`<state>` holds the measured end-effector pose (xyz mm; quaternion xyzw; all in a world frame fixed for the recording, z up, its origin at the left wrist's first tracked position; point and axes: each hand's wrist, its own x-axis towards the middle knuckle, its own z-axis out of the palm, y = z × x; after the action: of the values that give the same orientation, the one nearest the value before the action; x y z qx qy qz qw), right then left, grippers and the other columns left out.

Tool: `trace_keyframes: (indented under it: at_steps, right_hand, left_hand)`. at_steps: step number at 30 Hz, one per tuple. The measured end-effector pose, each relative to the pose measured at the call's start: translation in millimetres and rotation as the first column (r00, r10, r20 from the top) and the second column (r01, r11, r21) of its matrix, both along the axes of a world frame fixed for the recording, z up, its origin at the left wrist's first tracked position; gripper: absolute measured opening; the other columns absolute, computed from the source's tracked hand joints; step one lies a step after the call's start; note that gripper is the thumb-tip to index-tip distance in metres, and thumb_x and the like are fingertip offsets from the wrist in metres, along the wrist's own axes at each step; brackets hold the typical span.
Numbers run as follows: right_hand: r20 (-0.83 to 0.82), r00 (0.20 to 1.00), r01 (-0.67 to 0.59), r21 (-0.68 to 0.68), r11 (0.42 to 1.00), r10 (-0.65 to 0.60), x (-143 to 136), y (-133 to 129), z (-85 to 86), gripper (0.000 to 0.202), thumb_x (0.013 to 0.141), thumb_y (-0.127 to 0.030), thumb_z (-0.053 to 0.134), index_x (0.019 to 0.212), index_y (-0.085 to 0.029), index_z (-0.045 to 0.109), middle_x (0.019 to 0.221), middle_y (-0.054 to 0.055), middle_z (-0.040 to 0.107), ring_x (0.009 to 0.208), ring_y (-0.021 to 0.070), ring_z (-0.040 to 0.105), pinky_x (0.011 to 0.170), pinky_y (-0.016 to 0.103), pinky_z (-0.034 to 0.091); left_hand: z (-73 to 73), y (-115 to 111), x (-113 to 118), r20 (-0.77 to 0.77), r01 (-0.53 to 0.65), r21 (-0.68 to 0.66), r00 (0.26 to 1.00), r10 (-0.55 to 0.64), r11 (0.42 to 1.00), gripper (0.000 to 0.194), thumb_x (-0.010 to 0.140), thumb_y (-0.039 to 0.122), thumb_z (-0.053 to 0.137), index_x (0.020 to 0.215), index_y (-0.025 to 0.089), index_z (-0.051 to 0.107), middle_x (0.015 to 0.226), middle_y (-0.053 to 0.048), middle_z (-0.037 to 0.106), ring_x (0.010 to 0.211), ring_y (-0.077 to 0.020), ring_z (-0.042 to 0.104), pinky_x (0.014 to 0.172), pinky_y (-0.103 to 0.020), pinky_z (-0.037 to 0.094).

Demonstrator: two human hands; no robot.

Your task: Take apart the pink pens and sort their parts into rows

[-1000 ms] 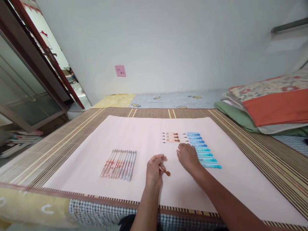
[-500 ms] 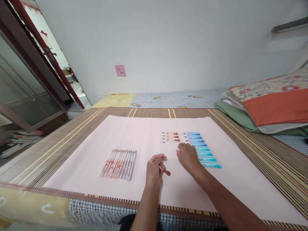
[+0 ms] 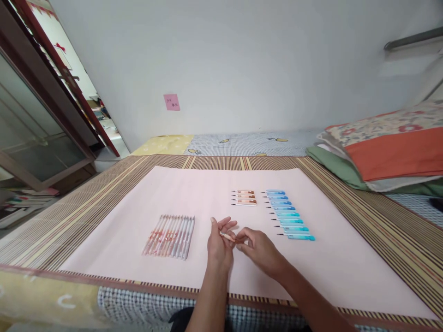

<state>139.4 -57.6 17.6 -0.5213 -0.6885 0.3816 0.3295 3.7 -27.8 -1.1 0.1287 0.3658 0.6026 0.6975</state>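
A short pencil with a pale barrel and a brown end lies across my left hand, which is turned palm up. Its fingers are loosely curled under the pencil, thumb raised. My right hand pinches the brown end, its fingertips touching the left fingers. Beyond them, a short row of brown-and-white pencils with dark tips points left. On the right, a column of blue-to-turquoise pencils lies the same way.
Several white pens with pinkish patterns lie side by side at left on the pale pink sheet. A striped mat spreads beneath it. Folded bedding is piled at right, and a pink note sticks to the wall.
My right hand has come back from beside the blue pencils to my left hand and now pinches the pencil's brown end. My left hand has turned further palm up.
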Motion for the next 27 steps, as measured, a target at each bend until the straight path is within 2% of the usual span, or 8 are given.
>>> trace_keyframes:
  at_steps: [3,6,8,11,15,19,24,27]
  right_hand:
    - [-0.077,0.996,0.037,0.005,0.999,-0.037,-5,-1,-12.6,0.015,0.088,-0.035,0.062,0.085,-0.021,0.067,0.078,0.001,0.072,0.073,0.0178,0.063,0.070,0.029,0.044]
    - [-0.199,0.976,0.085,-0.030,0.996,-0.090,-7,-1,-21.2,0.023,0.089,-0.042,0.062,0.086,-0.020,0.068,0.074,0.001,0.070,0.066,0.0162,0.058,0.064,0.028,0.042]
    - [-0.278,0.952,0.104,-0.091,0.990,-0.126,-7,-2,-22.5,0.025,0.087,-0.043,0.062,0.087,-0.019,0.069,0.075,0.001,0.070,0.062,0.0148,0.054,0.060,0.027,0.041]
    - [-0.310,0.934,0.141,-0.138,0.980,-0.178,-5,-3,-20.0,0.028,0.084,-0.044,0.063,0.088,-0.018,0.070,0.078,0.003,0.072,0.060,0.0139,0.051,0.057,0.027,0.040]
    - [-0.272,0.941,0.179,-0.096,0.979,-0.199,-1,-4,-16.2,0.034,0.088,-0.049,0.055,0.085,-0.018,0.069,0.078,0.004,0.072,0.057,0.0136,0.051,0.059,0.028,0.043]
    - [-0.231,0.955,0.179,-0.056,0.982,-0.187,3,-5,-19.5,0.035,0.092,-0.048,0.050,0.082,-0.019,0.066,0.074,0.003,0.068,0.058,0.0144,0.053,0.060,0.029,0.044]
    - [-0.136,0.976,0.177,0.048,0.983,-0.169,7,-4,-29.0,0.031,0.099,-0.044,0.046,0.092,-0.021,0.066,0.082,0.004,0.071,0.067,0.0178,0.059,0.067,0.031,0.046]
    - [-0.002,0.967,0.246,0.292,0.924,-0.256,6,-2,-29.9,0.025,0.100,-0.042,0.053,0.104,-0.022,0.067,0.092,0.006,0.072,0.084,0.0224,0.062,0.078,0.035,0.045]
  left_hand:
    - [2.7,-1,0,0.017,0.010,0.041,1.000,-0.011,0.999,0.058,0.097,0.063,0.051,0.099,0.009,0.072,0.096,-0.016,0.075,0.049,-0.0092,0.055,0.053,-0.025,0.046]
    - [7.9,-3,0,0.052,0.020,0.092,0.998,-0.025,0.996,0.060,0.096,0.066,0.052,0.100,0.010,0.074,0.098,-0.017,0.075,0.061,-0.0136,0.062,0.061,-0.028,0.052]
    - [10.6,-4,0,0.065,0.031,0.122,0.997,-0.040,0.992,0.055,0.092,0.063,0.061,0.100,0.010,0.075,0.101,-0.017,0.075,0.072,-0.0172,0.066,0.068,-0.030,0.054]
    - [11.6,-5,0,0.024,0.054,0.160,0.998,-0.059,0.986,0.041,0.079,0.046,0.080,0.099,0.010,0.077,0.103,-0.016,0.075,0.082,-0.0195,0.067,0.070,-0.029,0.052]
    - [11.4,-4,1,-0.065,0.090,0.187,0.995,-0.079,0.978,0.039,0.065,0.030,0.087,0.098,0.010,0.079,0.099,-0.014,0.076,0.079,-0.0177,0.065,0.062,-0.026,0.045]
    - [13.8,-4,3,-0.150,0.135,0.170,0.983,-0.110,0.976,0.041,0.058,0.026,0.090,0.094,0.010,0.080,0.089,-0.010,0.076,0.067,-0.0127,0.061,0.058,-0.024,0.039]
    - [9.9,-4,6,-0.233,0.148,0.180,0.967,-0.104,0.973,0.042,0.057,0.035,0.095,0.087,0.011,0.079,0.071,-0.006,0.072,0.061,-0.0117,0.057,0.057,-0.024,0.038]
    - [4.7,-3,7,-0.218,0.133,0.166,0.971,-0.095,0.977,0.046,0.053,0.037,0.096,0.086,0.011,0.077,0.068,-0.005,0.071,0.062,-0.0118,0.058,0.058,-0.023,0.040]
